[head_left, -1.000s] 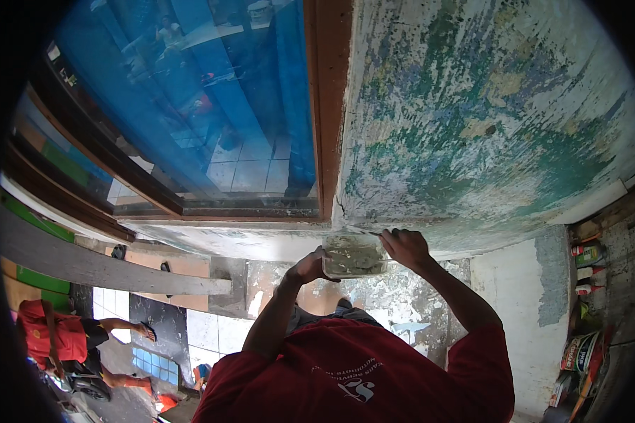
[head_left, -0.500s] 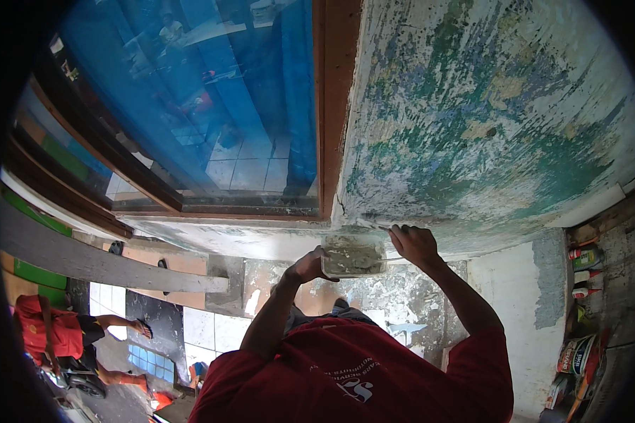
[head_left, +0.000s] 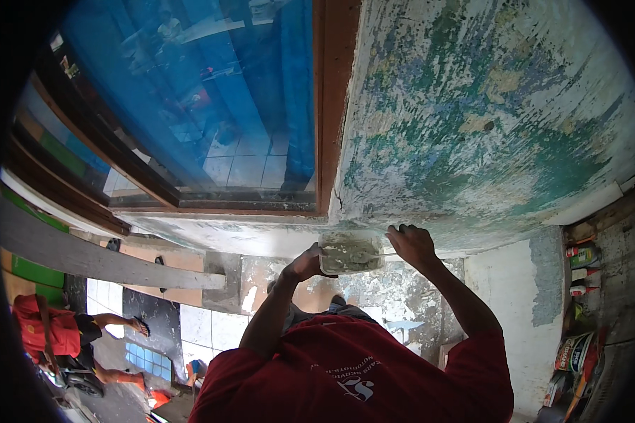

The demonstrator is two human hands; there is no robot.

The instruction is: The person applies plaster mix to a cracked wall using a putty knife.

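My left hand (head_left: 305,264) is closed on the left side of a shallow, clear rectangular tub (head_left: 353,264), held in front of my chest. Greyish-white paste, like wall filler, smears its inside. Just right of the tub, my right hand (head_left: 412,244) is raised to the lower part of the wall, its fingers bent together around a thin tool that barely shows at the fingertips. In front of both hands is the patchy wall (head_left: 473,127), with scraped white, green and blue-grey paint. A crack (head_left: 337,199) runs beside the window corner.
A brown-framed window (head_left: 323,106) with blue curtain fills the upper left. Shelves with bottles (head_left: 584,273) and a paint can (head_left: 576,352) stand at the right. A grey beam (head_left: 120,262) crosses the left, above a person in red (head_left: 46,328) at a motorbike.
My right hand has moved slightly, and the thin tool seen reaching left from its fingers is now mostly hidden. My left hand still holds the tub; the whole view has shifted a little.
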